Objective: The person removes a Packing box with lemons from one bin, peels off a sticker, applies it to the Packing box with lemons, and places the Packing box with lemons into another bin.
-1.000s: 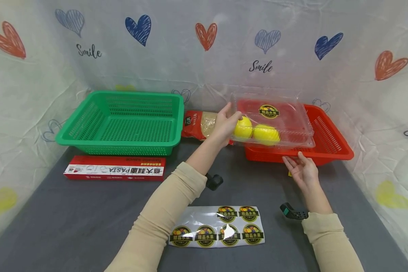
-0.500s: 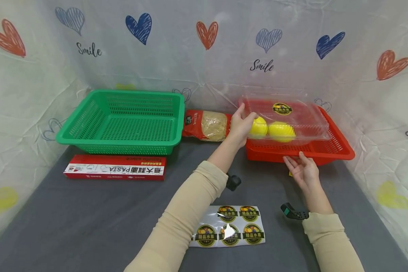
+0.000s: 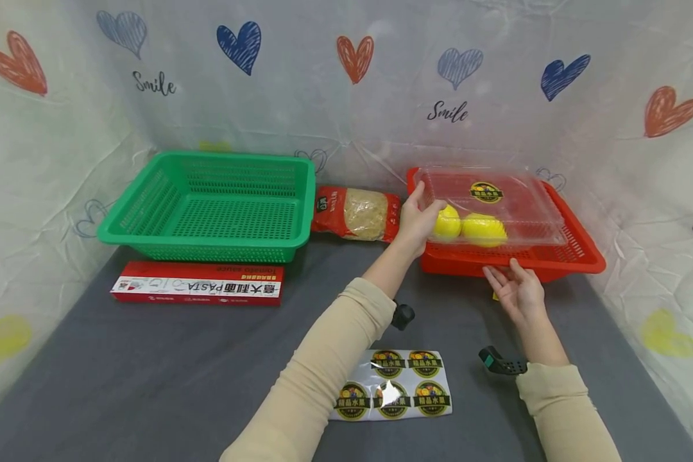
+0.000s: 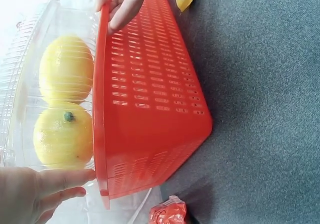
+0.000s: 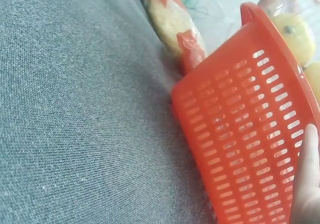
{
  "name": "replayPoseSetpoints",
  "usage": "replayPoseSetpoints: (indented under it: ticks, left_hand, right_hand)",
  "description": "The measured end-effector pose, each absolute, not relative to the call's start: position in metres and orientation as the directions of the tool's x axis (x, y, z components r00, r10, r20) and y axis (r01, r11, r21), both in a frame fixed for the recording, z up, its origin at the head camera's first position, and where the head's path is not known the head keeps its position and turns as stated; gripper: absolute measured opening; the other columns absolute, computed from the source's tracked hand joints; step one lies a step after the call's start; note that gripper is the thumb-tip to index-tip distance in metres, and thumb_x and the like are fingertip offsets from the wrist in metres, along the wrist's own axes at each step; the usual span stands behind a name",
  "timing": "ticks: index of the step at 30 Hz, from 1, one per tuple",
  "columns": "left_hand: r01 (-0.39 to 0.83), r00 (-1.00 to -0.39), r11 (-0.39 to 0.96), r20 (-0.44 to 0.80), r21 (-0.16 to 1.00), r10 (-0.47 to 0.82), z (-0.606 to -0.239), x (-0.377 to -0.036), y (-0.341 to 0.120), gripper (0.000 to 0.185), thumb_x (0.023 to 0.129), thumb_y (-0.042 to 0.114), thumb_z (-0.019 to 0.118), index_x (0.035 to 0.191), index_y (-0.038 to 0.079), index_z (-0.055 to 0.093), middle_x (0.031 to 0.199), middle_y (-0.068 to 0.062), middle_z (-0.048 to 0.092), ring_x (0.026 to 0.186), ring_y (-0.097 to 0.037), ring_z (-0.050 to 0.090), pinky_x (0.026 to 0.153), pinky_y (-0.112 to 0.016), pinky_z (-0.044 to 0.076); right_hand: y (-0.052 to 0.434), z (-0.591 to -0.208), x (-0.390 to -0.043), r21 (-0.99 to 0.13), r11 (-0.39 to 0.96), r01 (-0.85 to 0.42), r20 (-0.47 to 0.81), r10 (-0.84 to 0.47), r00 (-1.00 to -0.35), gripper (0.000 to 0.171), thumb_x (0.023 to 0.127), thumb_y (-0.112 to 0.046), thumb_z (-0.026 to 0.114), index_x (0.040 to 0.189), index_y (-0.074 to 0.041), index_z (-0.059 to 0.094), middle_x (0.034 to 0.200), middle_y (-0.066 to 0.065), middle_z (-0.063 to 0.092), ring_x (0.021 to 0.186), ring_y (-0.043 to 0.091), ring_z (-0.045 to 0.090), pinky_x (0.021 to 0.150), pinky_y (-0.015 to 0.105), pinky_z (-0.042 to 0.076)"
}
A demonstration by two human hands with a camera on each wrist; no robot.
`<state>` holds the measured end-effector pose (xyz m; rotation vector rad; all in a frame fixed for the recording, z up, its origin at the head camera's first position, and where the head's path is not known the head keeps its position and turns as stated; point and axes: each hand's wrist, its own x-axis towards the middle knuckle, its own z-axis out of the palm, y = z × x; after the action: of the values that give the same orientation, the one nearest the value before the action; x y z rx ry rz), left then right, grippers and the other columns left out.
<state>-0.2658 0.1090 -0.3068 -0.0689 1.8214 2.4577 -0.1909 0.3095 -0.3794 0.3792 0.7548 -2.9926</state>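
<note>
A: Head view first. We've got the left hand (image 3: 417,221) right of centre, gripping the left end of the clear clamshell box (image 3: 496,204), which sits in the red basket (image 3: 577,256) at the right of the frame. Two lemons (image 3: 468,226) show inside the box, round sticker (image 3: 486,192) on its lid. Right hand (image 3: 516,292) lies flat and relaxed, fingertips at the basket's near rim.

B: Yep. In the left wrist view we see the lemons (image 4: 65,104) at the left of the frame behind the basket wall (image 4: 150,109), left-hand fingers (image 4: 60,181) at the lower left curled on the box end. The other hand's fingers (image 4: 122,2) rest on the rim at the top.

A: Right wrist view: basket (image 5: 250,149) fills the right half, the right hand's fingers (image 5: 307,184) straight against its wall at the lower right. Noodle packet (image 5: 172,27) at the top centre, just beside the basket.

B: Also in the head view: green basket (image 3: 208,240) at the left, pasta box (image 3: 199,289) below it, sticker sheet (image 3: 398,391) at the bottom centre.
</note>
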Motion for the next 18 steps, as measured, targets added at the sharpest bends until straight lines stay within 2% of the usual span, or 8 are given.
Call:
replayPoseSetpoints:
  ticks: [10, 18]
  left_hand:
    - [-0.092, -0.996, -0.195, -0.088, 0.977, 0.034, -0.3093, -0.2663, 0.1152, 0.062, 0.086, 0.015, 0.061, 0.142, 0.020, 0.035, 0.140, 0.001, 0.040, 0.124, -0.015, 0.041, 0.095, -0.026, 0.040]
    - [-0.092, -0.995, -0.137, -0.085, 0.986, 0.055, -0.3163, -0.2694, 0.1139, 0.061, 0.087, 0.017, 0.061, 0.142, 0.020, 0.034, 0.140, 0.001, 0.041, 0.123, -0.014, 0.042, 0.095, -0.026, 0.040]
  right_hand:
    - [0.3110, -0.3793, -0.1891, -0.457, -0.884, 0.094, -0.243, 0.022, -0.970, 0.033, 0.093, -0.010, 0.049, 0.117, -0.022, 0.030, 0.110, 0.008, 0.055, 0.096, 0.033, 0.062, 0.093, 0.043, 0.042]
    - [0.3093, -0.3784, -0.1909, -0.467, -0.880, 0.088, -0.258, 0.040, -0.965, 0.037, 0.090, -0.009, 0.055, 0.116, -0.022, 0.032, 0.108, 0.007, 0.057, 0.094, 0.033, 0.063, 0.089, 0.043, 0.044]
